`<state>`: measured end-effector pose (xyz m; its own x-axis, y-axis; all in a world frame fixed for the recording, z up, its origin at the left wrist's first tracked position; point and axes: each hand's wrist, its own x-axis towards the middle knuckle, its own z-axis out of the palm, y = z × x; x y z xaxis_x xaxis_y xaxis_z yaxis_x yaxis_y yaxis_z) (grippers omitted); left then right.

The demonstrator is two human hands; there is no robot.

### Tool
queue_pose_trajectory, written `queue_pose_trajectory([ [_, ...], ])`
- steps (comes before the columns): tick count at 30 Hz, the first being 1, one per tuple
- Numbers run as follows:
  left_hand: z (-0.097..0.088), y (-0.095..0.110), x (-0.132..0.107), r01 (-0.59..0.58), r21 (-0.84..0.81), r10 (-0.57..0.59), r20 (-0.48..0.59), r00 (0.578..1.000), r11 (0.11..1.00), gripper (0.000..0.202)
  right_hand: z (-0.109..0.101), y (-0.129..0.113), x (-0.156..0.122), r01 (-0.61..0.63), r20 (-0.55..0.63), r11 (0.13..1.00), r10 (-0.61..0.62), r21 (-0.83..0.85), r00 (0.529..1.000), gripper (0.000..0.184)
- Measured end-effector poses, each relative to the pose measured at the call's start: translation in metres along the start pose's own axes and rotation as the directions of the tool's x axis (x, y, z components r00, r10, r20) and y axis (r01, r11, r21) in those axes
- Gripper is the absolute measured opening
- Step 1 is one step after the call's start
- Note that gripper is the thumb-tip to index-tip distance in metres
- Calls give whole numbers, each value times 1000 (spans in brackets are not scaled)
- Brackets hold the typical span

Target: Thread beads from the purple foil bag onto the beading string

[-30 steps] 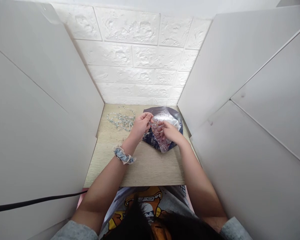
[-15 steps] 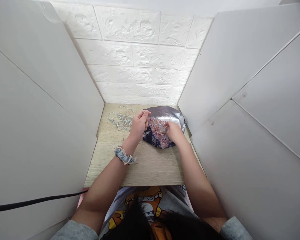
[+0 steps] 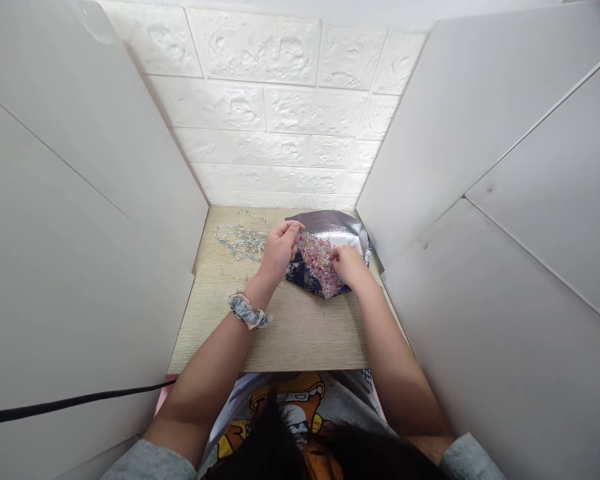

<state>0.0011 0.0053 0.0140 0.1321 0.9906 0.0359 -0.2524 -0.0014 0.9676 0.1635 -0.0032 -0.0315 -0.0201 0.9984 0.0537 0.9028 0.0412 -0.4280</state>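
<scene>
Right hand (image 3: 349, 267) has shifted rightward since a second ago, fingertips now curled at the pink beads (image 3: 316, 257) (can't tell if that grip has anything). Left hand (image 3: 279, 250): thumb and finger pinched together, contents too small to see. Beads sit on foil-lined pouch (image 3: 337, 225), right of pale strand (image 3: 241, 243), on worktop (image 3: 305, 340).

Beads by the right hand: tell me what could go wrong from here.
Spill: the beads reach close to the near edge of the bag, so a nudge from the right hand might send some onto the table.
Tangle: the strands lie in overlapping loops beside the left hand, so they could snag if brushed.
</scene>
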Motion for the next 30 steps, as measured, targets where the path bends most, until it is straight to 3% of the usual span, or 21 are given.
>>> queue_pose_trajectory([
  [5, 0, -1, 0, -16, 5, 16, 5, 1000, 1000, 17, 1, -2, 0, 28, 53, 998, -24, -63, 998, 21],
  [12, 1, 0, 0, -10, 32, 10, -5, 1000, 999, 16, -2, -6, -2, 12, 70, 1000, -11, -13, 997, 27],
  [30, 3, 1, -2, -10, 62, 10, -6, 1000, 998, 16, -6, -12, -3, 57, 77, 995, -51, -80, 996, 24],
])
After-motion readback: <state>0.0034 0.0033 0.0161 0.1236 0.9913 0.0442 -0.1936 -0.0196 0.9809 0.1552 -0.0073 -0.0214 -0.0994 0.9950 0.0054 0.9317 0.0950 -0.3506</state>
